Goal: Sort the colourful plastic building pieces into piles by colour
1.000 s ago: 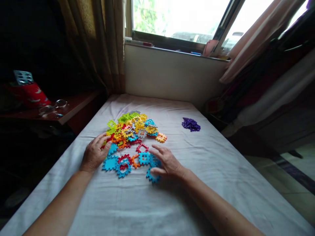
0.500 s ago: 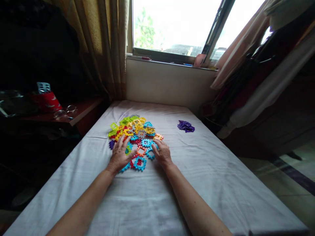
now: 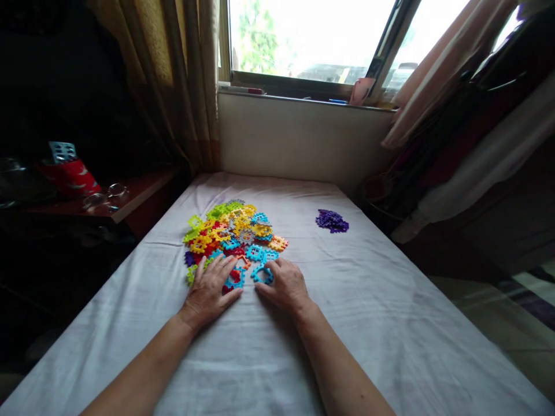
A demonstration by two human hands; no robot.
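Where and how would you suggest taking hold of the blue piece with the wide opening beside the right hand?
I'd pinch the blue piece by its right rim, coming from the right. It seems to lie flat on the sheet, and its wide opening leaves a narrow toothed frame. The right hand is at that side; the left hand is on the other.

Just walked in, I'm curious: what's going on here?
A person's left hand lies spread over the near edge of a multicoloured heap of flat, toothed plastic pieces on a pale cloth sheet. The right hand is at a light-blue, toothed plastic frame; whether it grips it is unclear. A small pile of dark-purple, toothed plastic pieces lies apart to the right.
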